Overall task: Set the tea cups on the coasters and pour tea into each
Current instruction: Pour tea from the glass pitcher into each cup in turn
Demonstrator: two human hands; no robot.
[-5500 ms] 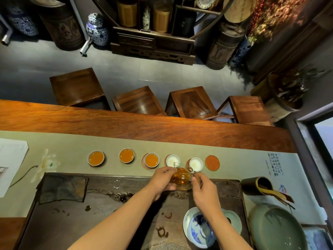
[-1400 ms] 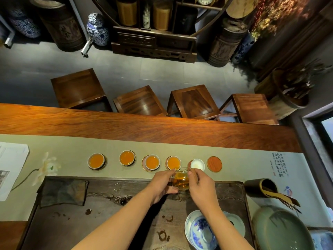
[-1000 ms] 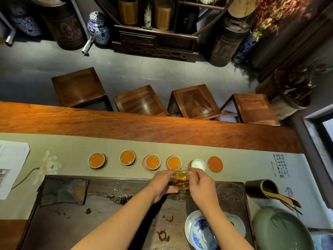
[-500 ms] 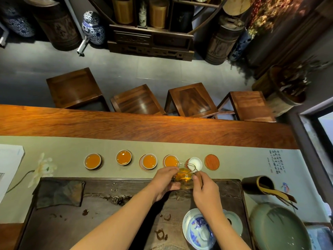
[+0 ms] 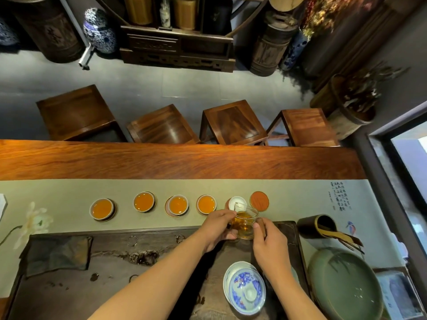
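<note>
A row of small white tea cups stands on round coasters along the green runner (image 5: 69, 188). Several hold amber tea, from the leftmost cup (image 5: 102, 208) to the fourth cup (image 5: 206, 203). The fifth cup (image 5: 238, 201) is white inside with no tea showing. To its right lies a bare red coaster (image 5: 259, 201). A glass pitcher (image 5: 244, 224) of amber tea hangs just in front of the fifth cup, spout toward it. My left hand (image 5: 217, 229) steadies its left side; my right hand (image 5: 269, 242) grips its wooden handle.
A dark tea tray (image 5: 69, 285) fills the near side, with a folded dark cloth (image 5: 56, 255) on its left. A blue-and-white lidded bowl (image 5: 245, 287) sits by my right wrist. A green basin (image 5: 344, 285) and a tool holder (image 5: 316, 226) stand at right. Stools line the far side.
The fourth cup filled with tea. Both hands carried the pitcher rightward from it to the fifth cup, which still looks white inside.
</note>
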